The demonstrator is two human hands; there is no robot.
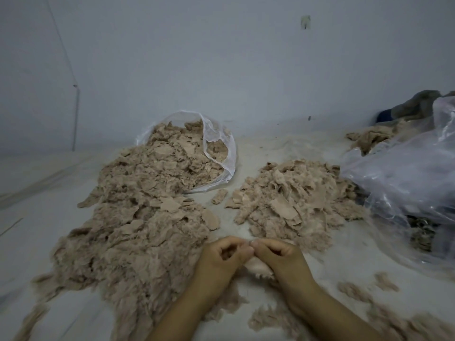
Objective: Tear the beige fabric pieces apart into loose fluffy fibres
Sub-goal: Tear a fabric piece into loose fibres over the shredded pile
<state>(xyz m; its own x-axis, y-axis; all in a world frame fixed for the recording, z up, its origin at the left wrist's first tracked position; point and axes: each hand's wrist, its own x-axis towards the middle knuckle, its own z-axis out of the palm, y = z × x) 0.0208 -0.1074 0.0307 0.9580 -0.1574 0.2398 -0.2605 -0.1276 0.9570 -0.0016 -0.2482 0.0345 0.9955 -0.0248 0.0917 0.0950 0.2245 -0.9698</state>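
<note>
A big heap of beige fluff and torn scraps is sprawling across the left of the pale floor, soft and woolly at its near edge, flatter and ragged toward 12 o'clock. There it is spilling from a clear plastic bag lying on its side with the mouth gaping open. At 6 o'clock the left hand and right hand are meeting knuckle to knuckle, fingers curled and pinching between them a small beige scrap with a frayed, feathery lower edge. Beyond the hands, at 1 o'clock, a smaller pile of flat, jagged fabric pieces is lying, less fluffy than the heap. Loose tufts are scattering along the floor toward 5 o'clock. At 3 o'clock a large crinkled translucent sack is slumping, glossy and folded, with grey cloth showing behind it.
</note>
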